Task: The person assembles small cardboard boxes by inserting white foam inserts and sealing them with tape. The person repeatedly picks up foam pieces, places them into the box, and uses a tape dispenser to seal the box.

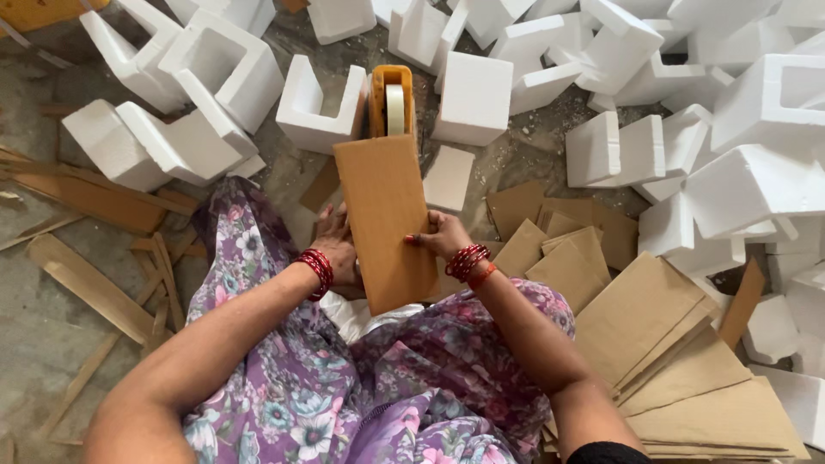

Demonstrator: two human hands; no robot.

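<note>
The left hand (337,245) presses against the left edge of a long brown cardboard-wrapped block (385,219), fingers curled loosely along its side. The right hand (440,238) grips the block's right edge, fingers bent around it and thumb on top. Both wrists wear red bangles (318,268). The block stands over the person's lap, its far end just below an orange tape dispenser (391,99). White foam pieces (473,96) lie beyond, and flat cardboard sheets (670,344) are stacked at right.
</note>
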